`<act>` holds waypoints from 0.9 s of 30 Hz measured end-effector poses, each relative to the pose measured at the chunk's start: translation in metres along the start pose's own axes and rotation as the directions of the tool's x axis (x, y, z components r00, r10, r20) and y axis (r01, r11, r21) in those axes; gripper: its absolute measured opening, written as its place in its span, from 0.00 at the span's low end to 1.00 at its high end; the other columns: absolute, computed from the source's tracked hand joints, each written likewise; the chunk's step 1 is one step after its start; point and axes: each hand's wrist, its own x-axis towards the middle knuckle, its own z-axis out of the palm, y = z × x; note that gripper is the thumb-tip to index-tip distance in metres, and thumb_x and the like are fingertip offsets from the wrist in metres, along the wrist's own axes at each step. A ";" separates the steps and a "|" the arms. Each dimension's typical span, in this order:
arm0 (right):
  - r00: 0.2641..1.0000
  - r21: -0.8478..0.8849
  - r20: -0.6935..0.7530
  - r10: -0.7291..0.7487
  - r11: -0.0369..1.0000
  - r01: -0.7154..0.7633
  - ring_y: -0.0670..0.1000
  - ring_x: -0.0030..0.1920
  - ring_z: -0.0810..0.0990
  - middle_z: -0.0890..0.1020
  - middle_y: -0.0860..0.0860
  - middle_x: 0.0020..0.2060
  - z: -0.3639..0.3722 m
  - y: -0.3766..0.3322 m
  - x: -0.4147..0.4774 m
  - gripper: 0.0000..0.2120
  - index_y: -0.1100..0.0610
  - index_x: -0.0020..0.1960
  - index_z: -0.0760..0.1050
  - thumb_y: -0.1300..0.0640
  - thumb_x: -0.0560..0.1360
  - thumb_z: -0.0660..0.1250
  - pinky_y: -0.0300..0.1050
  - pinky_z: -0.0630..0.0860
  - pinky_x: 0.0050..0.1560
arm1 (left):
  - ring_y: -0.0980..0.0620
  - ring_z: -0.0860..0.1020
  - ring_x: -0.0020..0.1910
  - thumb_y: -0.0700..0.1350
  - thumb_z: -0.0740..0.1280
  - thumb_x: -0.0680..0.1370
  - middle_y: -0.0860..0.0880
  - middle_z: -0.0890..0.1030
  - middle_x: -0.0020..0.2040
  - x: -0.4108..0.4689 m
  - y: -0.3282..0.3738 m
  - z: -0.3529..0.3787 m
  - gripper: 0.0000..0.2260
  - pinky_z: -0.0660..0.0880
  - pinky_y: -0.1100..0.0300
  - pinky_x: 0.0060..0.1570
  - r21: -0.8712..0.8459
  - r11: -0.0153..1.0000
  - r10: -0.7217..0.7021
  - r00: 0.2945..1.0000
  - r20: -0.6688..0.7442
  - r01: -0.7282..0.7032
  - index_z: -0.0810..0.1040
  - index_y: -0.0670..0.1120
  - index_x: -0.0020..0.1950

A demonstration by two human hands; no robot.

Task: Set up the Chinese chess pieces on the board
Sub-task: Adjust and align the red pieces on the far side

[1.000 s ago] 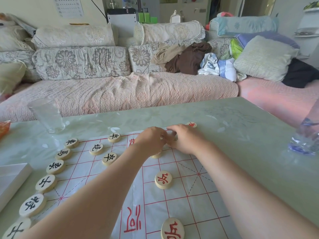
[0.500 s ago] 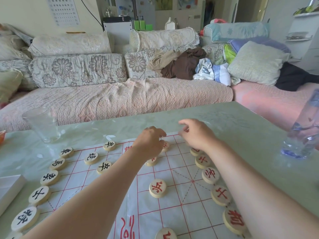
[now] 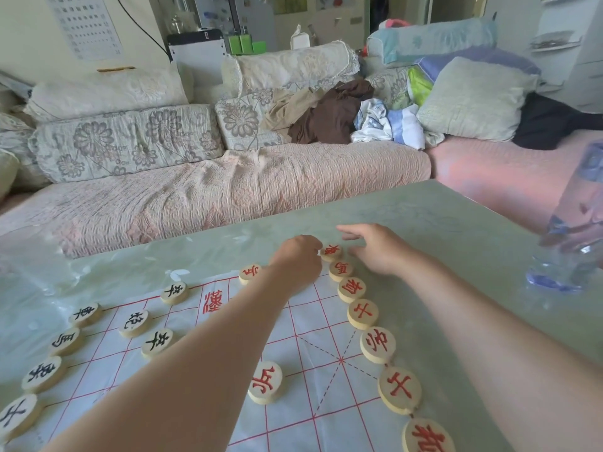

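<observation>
Chess pieces sit on a thin white board sheet (image 3: pixel 326 380) with red grid lines, spread flat on a pale green glossy table (image 3: pixel 440 230). Behind the table, a long sofa (image 3: pixel 228 187) with pinkish quilted cover and floral back cushions; heap of brown and blue clothes (image 3: pixel 336 119) on it, pale green pillow (image 3: pixel 473 99) at right. Wall chart upper left, white appliance behind the sofa. Clear blue-tinted bottle (image 3: pixel 567 252) at table's right edge, blurred. Both bare forearms reach forward across the board. Red-lettered pieces, round pale wooden discs, run in a curved row down the board's right edge (image 3: pixel 362 313), each just beside or touching the next, continuing out of frame at the bottom. One red piece alone mid-board (image 3: pixel 266 381), another at the far edge (image 3: pixel 250 273). Black-lettered pieces line the left edge (image 3: pixel 42 373), with three more inward (image 3: pixel 133 322). Left hand (image 3: pixel 298 259) at the far right corner, fingers curled in, tips touching the end red piece (image 3: pixel 331 251); whether it pinches the disc, cannot tell. Right hand (image 3: pixel 375 247) just beside that same piece, on the table off the sheet, fingers loosely apart and extended, holding nothing.
</observation>
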 end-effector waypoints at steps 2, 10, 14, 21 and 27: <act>1.000 0.026 0.006 -0.010 1.000 0.010 0.48 0.66 0.74 0.79 0.41 0.63 0.003 -0.001 0.004 0.25 0.43 0.74 0.69 0.58 0.79 0.67 0.47 0.67 0.70 | 0.49 0.77 0.57 0.42 0.60 0.78 0.51 0.79 0.60 0.002 0.002 0.003 0.15 0.76 0.57 0.56 -0.004 1.000 -0.013 1.000 0.005 0.013 0.77 0.53 0.63; 0.999 0.111 -0.047 -0.023 0.993 0.028 0.45 0.54 0.75 0.80 0.40 0.53 0.011 -0.001 0.002 0.24 0.45 0.72 0.72 0.54 0.77 0.70 0.39 0.65 0.53 | 0.49 0.77 0.56 0.41 0.59 0.77 0.53 0.79 0.59 0.001 0.001 0.010 0.19 0.77 0.54 0.55 -0.024 0.999 -0.023 0.999 0.022 0.024 0.76 0.57 0.64; 0.999 0.129 -0.046 0.001 0.992 0.005 0.45 0.55 0.75 0.80 0.39 0.54 0.011 0.000 0.000 0.24 0.44 0.72 0.71 0.54 0.77 0.70 0.40 0.67 0.55 | 0.48 0.77 0.55 0.40 0.59 0.76 0.52 0.79 0.59 0.000 0.001 0.011 0.19 0.77 0.52 0.55 -0.039 0.999 -0.026 0.999 0.025 0.027 0.76 0.57 0.63; 0.997 0.179 -0.058 0.042 0.983 -0.031 0.46 0.52 0.77 0.80 0.40 0.54 0.010 -0.004 0.000 0.29 0.44 0.74 0.68 0.50 0.76 0.72 0.40 0.68 0.51 | 0.48 0.72 0.63 0.40 0.58 0.78 0.50 0.75 0.65 -0.004 -0.002 0.010 0.21 0.74 0.53 0.60 0.010 1.000 0.001 1.000 0.031 -0.001 0.71 0.55 0.69; 0.996 0.166 -0.088 0.028 0.986 -0.013 0.45 0.47 0.80 0.82 0.41 0.46 -0.007 -0.001 -0.013 0.06 0.46 0.48 0.81 0.57 0.75 0.71 0.33 0.70 0.42 | 0.49 0.74 0.56 0.39 0.57 0.77 0.51 0.77 0.54 -0.018 0.000 0.006 0.16 0.75 0.54 0.53 -0.008 0.999 0.034 0.997 -0.075 -0.034 0.77 0.54 0.59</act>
